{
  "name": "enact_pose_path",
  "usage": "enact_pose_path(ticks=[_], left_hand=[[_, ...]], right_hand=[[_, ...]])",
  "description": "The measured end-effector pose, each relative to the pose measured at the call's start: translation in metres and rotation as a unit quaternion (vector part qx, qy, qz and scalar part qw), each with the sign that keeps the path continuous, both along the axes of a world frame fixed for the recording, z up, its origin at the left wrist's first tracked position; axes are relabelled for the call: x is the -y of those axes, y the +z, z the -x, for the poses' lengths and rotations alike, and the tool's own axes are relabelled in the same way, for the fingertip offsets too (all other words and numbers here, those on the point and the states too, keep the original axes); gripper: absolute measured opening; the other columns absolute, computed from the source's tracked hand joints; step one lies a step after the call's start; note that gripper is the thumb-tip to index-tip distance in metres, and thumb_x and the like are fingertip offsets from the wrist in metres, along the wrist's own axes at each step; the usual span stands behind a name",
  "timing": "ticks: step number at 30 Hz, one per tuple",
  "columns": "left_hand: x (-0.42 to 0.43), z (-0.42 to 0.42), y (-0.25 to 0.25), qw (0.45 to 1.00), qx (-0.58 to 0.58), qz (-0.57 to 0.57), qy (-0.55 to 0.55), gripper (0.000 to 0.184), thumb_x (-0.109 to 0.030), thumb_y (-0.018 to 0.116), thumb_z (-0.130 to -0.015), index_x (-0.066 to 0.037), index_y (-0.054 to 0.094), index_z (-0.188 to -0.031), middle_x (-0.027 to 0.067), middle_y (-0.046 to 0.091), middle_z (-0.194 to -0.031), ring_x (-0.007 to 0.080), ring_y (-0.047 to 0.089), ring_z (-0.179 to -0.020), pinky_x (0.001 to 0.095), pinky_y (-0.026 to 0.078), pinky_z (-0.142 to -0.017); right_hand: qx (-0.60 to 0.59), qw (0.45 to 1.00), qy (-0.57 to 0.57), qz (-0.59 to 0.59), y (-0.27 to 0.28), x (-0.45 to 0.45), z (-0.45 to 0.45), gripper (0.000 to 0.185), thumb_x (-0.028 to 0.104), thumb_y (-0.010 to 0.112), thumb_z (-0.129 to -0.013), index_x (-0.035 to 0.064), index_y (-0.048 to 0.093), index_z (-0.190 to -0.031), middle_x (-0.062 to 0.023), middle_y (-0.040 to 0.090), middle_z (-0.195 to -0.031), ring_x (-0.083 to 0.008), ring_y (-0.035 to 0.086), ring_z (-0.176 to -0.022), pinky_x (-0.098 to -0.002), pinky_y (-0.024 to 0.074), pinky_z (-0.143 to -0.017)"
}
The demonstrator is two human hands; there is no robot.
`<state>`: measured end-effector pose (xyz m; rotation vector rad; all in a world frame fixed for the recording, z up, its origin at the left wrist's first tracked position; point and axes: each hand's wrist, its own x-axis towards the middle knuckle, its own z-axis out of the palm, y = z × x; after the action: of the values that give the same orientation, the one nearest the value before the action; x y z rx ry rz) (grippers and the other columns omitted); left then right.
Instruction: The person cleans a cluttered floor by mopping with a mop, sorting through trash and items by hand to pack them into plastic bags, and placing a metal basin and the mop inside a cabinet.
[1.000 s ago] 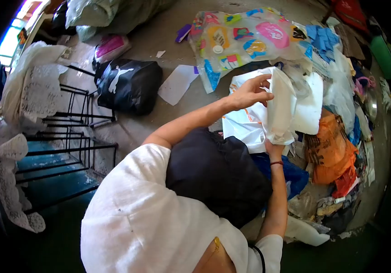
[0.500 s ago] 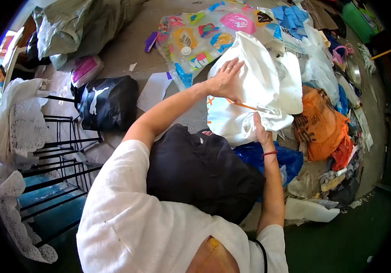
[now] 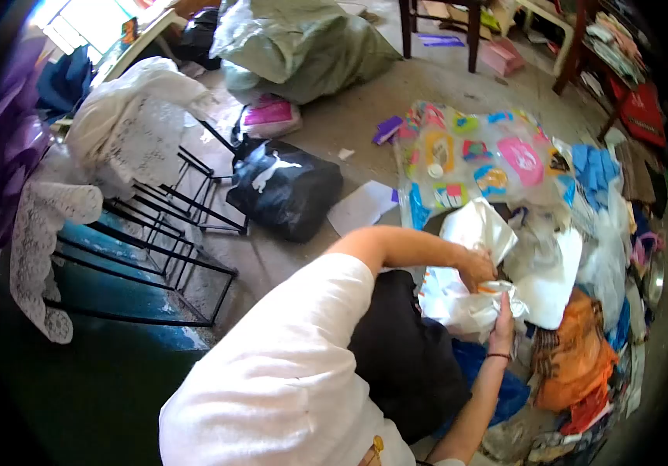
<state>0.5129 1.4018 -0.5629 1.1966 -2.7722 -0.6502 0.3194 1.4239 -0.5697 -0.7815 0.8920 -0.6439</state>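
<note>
Centre: the left hand (image 3: pixel 477 268) bends down into the folds of a white plastic bag (image 3: pixel 477 225); its fingertips are hidden, so how far open they are, and whether they grip, cannot be told. The right hand (image 3: pixel 502 330), thumb raised, has its fingers closed on the bag's near edge. The bag lies in front of the person, beside the black cloth (image 3: pixel 404 357) at the lap. Handling appears partway: the bag is bunched up between both hands, neither flat nor neatly folded. Surrounding: a blue plastic bag (image 3: pixel 511 396) below the right hand; an orange plastic bag (image 3: pixel 575 357) to the right; beyond, a printed transparent plastic sheet (image 3: pixel 520 159) spread on the floor (image 3: pixel 365 93).
</note>
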Motion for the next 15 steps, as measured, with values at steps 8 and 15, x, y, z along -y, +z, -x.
enact_pose_path(ticks=[8,15], left_hand=[[-0.003,0.033,-0.035,0.983,-0.073,0.117,0.123,0.030,-0.033,0.056,-0.066,-0.005,0.061,-0.057,0.0134,0.059,-0.064,0.0293,0.058,-0.066,0.0364,0.045,-0.063],[-0.001,0.030,-0.037,0.973,-0.045,0.097,0.206,0.032,-0.035,0.053,-0.072,-0.006,0.063,-0.061,0.0126,0.061,-0.066,0.0278,0.060,-0.068,0.0368,0.045,-0.063]], right_hand=[[-0.334,0.930,-0.108,0.111,-0.012,0.008,0.010,0.050,0.034,0.066,-0.072,-0.0052,0.056,-0.101,-0.0128,0.058,-0.097,-0.0195,0.055,-0.080,-0.0316,0.0458,-0.070],[-0.458,0.666,0.006,0.588,0.085,-0.033,-0.023,0.084,0.036,0.067,-0.068,-0.0064,0.025,-0.126,-0.0264,0.032,-0.126,-0.0370,0.034,-0.116,-0.0395,0.0280,-0.096]])
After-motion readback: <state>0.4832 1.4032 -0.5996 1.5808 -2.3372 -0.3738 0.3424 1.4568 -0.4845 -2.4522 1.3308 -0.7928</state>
